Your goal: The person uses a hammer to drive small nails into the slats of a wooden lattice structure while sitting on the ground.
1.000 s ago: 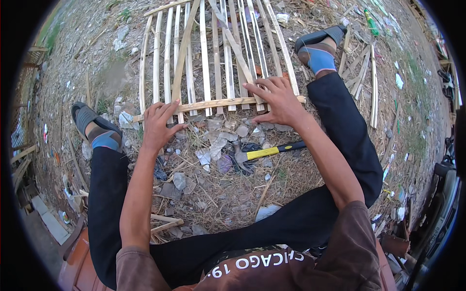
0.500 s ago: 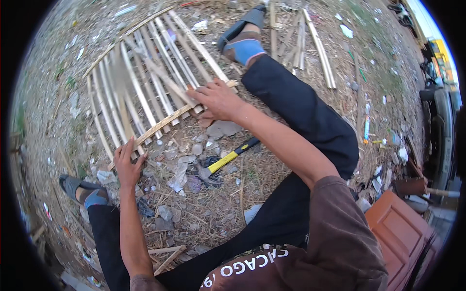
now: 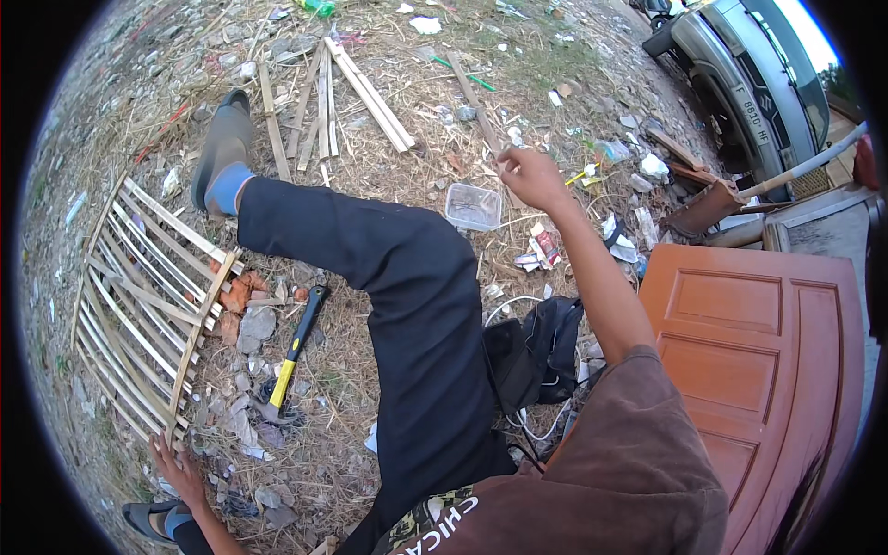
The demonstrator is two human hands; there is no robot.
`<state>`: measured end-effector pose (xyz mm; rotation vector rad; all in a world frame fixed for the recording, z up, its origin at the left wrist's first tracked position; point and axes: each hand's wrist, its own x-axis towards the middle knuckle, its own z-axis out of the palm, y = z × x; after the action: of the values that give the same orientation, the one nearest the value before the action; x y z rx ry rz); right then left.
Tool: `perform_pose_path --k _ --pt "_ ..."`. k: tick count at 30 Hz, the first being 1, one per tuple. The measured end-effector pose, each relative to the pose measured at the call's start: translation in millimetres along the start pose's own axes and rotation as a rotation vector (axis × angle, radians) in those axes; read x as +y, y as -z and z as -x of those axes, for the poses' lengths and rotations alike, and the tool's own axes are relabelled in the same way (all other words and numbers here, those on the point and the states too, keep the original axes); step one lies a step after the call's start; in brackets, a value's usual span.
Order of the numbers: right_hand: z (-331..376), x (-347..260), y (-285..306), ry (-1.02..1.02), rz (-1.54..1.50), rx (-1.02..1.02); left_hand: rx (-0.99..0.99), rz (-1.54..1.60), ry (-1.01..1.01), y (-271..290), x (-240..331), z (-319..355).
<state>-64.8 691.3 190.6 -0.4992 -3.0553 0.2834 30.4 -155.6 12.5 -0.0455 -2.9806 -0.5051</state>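
A slatted panel of thin pale wooden strips [image 3: 182,354] lies on the ground at the left, crossed by a diagonal strip. My left hand [image 3: 180,474] is at its near corner, fingers stretched out and touching or almost touching the slat ends. Out to the right, my right hand [image 3: 536,178] hovers with loosely bent fingers and nothing visible in them. Just left of and below it is a clear plastic container [image 3: 474,207], its contents too small to make out. Between the panel and my leg lies a hammer [image 3: 299,344] with a yellow and black handle.
Loose wooden strips [image 3: 367,92] lie beyond my outstretched leg. A black bag [image 3: 552,347] with a white cable sits right of my knee. An orange-brown panelled door [image 3: 731,305] and a hoe [image 3: 708,211] are at the right, a parked car [image 3: 749,92] behind. Stones and litter are scattered around.
My view has swung right. My right hand has left the slatted panel and moved over toward the plastic container. My left hand stays by the panel's near corner.
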Motion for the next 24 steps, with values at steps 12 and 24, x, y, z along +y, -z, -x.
perform_pose_path --k 12,24 --pt "-5.3 -12.5 -103.5 0.145 0.339 -0.146 -0.054 -0.096 -0.022 43.3 48.0 -25.5" --pt "-13.4 -7.8 -106.3 0.043 0.399 -0.288 -0.107 0.055 -0.055 32.7 116.9 -62.7"
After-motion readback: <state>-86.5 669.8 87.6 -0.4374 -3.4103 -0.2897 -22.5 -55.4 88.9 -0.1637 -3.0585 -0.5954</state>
